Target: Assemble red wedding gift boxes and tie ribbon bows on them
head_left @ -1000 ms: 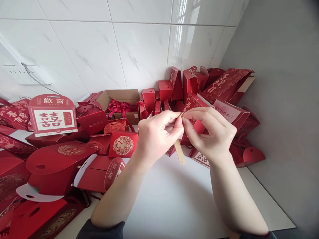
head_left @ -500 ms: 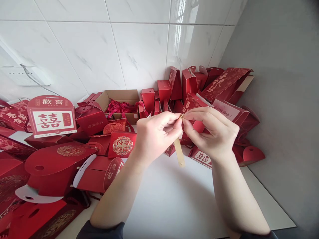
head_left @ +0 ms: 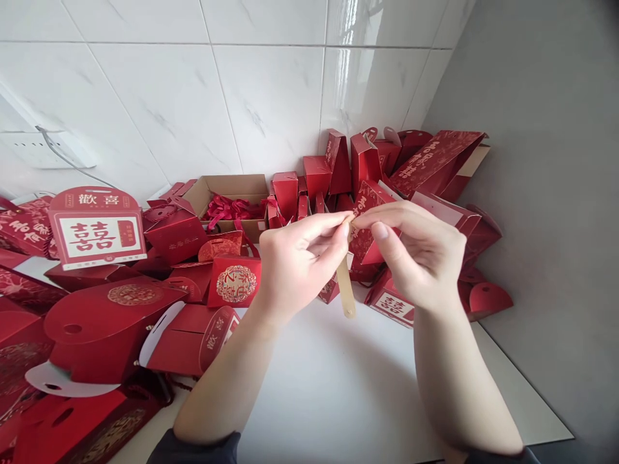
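My left hand point(head_left: 305, 261) is closed, thumb and fingertips pinching the top of a flat beige strip point(head_left: 345, 290). The strip hangs down over the tabletop; its lower end is rounded with a small dark dot near it. What it is made of I cannot tell. Close beside that pinch is my right hand point(head_left: 420, 254), its thumb apart from its curved index finger, whose tip reaches the strip's upper end. Whether that fingertip touches the strip cannot be made out. Behind the hands stands a red gift box point(head_left: 370, 241), partly hidden by them.
Red gift boxes point(head_left: 113, 309) crowd the left side, one with a white label point(head_left: 94, 236). A cardboard box point(head_left: 232, 185) of red ribbons point(head_left: 232, 207) stands at the back. More red boxes point(head_left: 435, 161) lean by the grey wall point(head_left: 546, 193). The white tabletop point(head_left: 338, 386) lies between my forearms.
My right thumb has moved away from the index finger, ending the pinch at the strip's upper end. My left hand keeps its pinch, and the strip hangs slightly further left.
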`<state>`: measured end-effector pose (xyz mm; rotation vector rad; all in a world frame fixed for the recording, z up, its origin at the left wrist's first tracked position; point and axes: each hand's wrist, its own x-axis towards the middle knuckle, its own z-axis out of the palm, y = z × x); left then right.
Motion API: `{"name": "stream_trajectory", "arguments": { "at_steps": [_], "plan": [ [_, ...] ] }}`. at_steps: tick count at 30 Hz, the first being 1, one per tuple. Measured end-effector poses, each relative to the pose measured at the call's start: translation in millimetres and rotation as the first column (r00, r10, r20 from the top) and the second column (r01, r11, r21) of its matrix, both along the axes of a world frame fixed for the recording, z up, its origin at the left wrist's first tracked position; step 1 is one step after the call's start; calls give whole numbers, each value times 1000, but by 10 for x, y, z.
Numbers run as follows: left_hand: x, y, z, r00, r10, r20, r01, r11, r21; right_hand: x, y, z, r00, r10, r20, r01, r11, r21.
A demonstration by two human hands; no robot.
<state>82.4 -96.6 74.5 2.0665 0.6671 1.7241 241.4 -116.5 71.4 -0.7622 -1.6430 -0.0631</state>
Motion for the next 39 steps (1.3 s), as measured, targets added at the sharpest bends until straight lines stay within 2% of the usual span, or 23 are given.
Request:
{"name": "stream_trajectory", "arguments": {
  "at_steps": [3, 6, 9, 12, 15, 23, 29, 32, 36, 39],
  "plan": [
    [-12, -26, 30, 999, -31, -23, 30, 999, -45, 30, -2, 10, 995, 36, -96, -47, 992, -113],
    [-29, -33, 33, 997, -62, -54, 57, 993, -101, 33, 12, 6, 989, 81, -125, -104, 977, -186],
    [-40, -29, 23, 993, -100, -65, 88, 982, -167, 22, 21, 6, 991, 81, -105, -103, 971, -216],
    [-37, -25, 26, 982, -185, -27, 173, 957, -234, 16, 20, 10, 995, 57, -85, -75, 973, -218],
    [-24, -18, 42, 969, -246, 27, 245, 940, -237, 17, 18, 12, 993, 61, -97, -82, 971, -226],
    [-48, 22, 45, 955, -294, 34, 289, 900, -328, 15, 48, -28, 970, 157, -187, -211, 924, -320],
    [-56, 114, 9, 961, -276, 5, 257, 891, -375, 19, 152, -72, 953, 182, -244, -262, 897, -356],
    [-74, 180, -10, 957, -289, 5, 267, 880, -393, 20, 239, -137, 907, 241, -346, -372, 845, -386],
    [-112, 267, -27, 942, -335, 22, 301, 815, -495, 21, 321, -230, 860, 307, -409, -484, 747, -457],
    [-132, 321, -46, 927, -371, 46, 323, 732, -600, 20, 336, -245, 866, 298, -402, -473, 751, -461]
  ]
}}
